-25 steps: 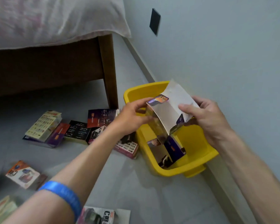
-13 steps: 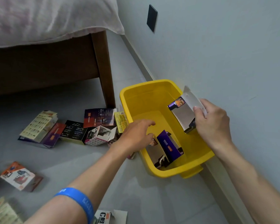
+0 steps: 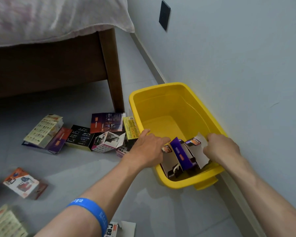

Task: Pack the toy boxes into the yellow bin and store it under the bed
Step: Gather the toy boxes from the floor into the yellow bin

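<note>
A yellow bin [image 3: 169,89] stands on the grey floor against the wall. At its near end stand three toy boxes: a white one [image 3: 170,161], a purple one [image 3: 182,153] and a white one with an open flap [image 3: 196,151]. My right hand [image 3: 220,148] is down inside the bin, fingers pinching the flapped box. My left hand [image 3: 148,148] rests over the bin's left rim, fingers spread, touching the leftmost box. Several more toy boxes [image 3: 106,123] lie scattered on the floor left of the bin.
A wooden bed with a dark leg [image 3: 113,71] and a pale cover stands at the back left, with a dark gap under it. A wall with a black socket plate [image 3: 164,15] runs along the right. More boxes [image 3: 22,183] lie at the near left.
My right hand has lowered the flapped box into the bin beside the purple box. My left hand has let go of it and moved to the bin's left rim.
</note>
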Demonstrator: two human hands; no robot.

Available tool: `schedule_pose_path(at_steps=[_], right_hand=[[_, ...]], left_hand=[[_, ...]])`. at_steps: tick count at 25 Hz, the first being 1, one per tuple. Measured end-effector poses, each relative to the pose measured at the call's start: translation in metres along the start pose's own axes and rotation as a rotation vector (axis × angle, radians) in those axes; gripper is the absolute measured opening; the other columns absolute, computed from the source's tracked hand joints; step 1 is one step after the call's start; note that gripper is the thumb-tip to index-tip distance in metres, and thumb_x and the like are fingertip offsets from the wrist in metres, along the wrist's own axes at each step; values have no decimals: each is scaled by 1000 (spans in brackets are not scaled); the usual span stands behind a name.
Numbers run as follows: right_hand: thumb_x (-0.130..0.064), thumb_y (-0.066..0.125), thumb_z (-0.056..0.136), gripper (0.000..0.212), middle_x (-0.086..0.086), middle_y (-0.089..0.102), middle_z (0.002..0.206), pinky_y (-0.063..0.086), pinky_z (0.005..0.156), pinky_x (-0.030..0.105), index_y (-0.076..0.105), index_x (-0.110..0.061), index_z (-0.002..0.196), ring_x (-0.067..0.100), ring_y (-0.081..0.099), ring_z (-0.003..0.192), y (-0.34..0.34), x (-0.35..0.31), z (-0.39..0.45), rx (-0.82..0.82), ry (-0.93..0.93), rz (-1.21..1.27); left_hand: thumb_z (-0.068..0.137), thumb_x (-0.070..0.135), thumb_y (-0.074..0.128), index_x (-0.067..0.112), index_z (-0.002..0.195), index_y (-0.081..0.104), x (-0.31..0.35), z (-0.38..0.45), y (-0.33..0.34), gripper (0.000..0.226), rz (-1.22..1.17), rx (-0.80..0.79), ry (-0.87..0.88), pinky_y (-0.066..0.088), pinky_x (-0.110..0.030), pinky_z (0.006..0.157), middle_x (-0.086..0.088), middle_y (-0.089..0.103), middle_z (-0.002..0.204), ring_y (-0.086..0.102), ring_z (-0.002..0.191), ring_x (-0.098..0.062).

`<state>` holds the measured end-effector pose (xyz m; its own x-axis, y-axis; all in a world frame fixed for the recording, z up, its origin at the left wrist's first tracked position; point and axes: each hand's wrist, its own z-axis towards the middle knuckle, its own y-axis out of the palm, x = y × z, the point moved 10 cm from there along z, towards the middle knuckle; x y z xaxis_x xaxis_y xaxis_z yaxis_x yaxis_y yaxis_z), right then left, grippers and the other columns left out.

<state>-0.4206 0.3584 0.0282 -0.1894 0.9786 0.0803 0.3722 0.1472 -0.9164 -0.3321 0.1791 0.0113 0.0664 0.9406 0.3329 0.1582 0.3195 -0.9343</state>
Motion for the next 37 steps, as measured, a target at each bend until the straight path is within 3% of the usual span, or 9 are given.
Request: schedule_pose_path(at_steps=[5,11,14,17,22,25,30,34,37], right_hand=[[-32,60,88,27,12,71,101,41,59,36,66,-14,107,37,64,91,-69,-130,-49,525,-436,5],[-34,56,88,25,5,71,111,56,74,38,64,-23,109,27,66,97,19,-384,-114,177,-1018,102],[-34,60,87,58,6,54,143,53,92,40,47,-26,142,27,59,119,87,-445,-112,-70,-1081,13],[-24,64,83,70,8,44,147,55,84,43,36,-23,147,34,61,113,89,-486,-80,27,-977,98],[-10,60,85,66,9,33,155,42,98,47,41,-24,146,35,41,130,120,-545,-88,312,-1047,-302],[-9,55,89,48,5,51,146,39,101,45,60,-20,135,31,41,131,115,-558,-103,400,-1099,-288],[-19,48,94,18,3,66,93,32,69,30,64,-12,98,18,56,84,36,-520,-156,484,-1228,394],[-24,46,103,20,-2,60,77,38,59,29,60,-16,92,10,54,71,-28,-460,-130,288,-1002,744],[-19,50,103,21,-5,62,75,40,58,23,66,-11,91,3,54,67,-83,-392,-118,339,-894,931]], left_hand=[[90,20,56,15,128,59,-31,-39,-62,39,-182,349,-65,37,-41,102,-6,63,129,49,119,-26],[85,22,57,16,111,65,-227,-207,-74,27,-93,231,-627,48,-41,87,-10,65,117,57,109,-33],[85,20,58,15,125,61,-300,-321,-33,40,-101,30,-873,46,-37,95,-11,62,129,55,120,-32],[82,13,52,10,111,65,-345,-383,-15,32,-151,36,-952,51,-41,84,-16,68,113,62,107,-37],[88,19,56,18,126,61,-364,-357,-11,38,-197,75,-865,51,-39,89,-10,64,124,59,113,-31],[89,20,56,22,122,63,-358,-342,-18,33,-235,155,-722,48,-37,90,-3,64,123,55,115,-25],[72,47,70,36,150,25,-331,-319,-41,91,-210,227,-414,23,-35,113,4,31,155,24,140,-17],[74,22,79,36,147,32,-305,-276,-87,88,-541,505,-396,40,-34,105,11,51,135,47,123,-10],[67,36,87,36,143,41,-272,-227,-117,89,-636,474,-199,46,-26,101,18,52,134,51,122,-2]])
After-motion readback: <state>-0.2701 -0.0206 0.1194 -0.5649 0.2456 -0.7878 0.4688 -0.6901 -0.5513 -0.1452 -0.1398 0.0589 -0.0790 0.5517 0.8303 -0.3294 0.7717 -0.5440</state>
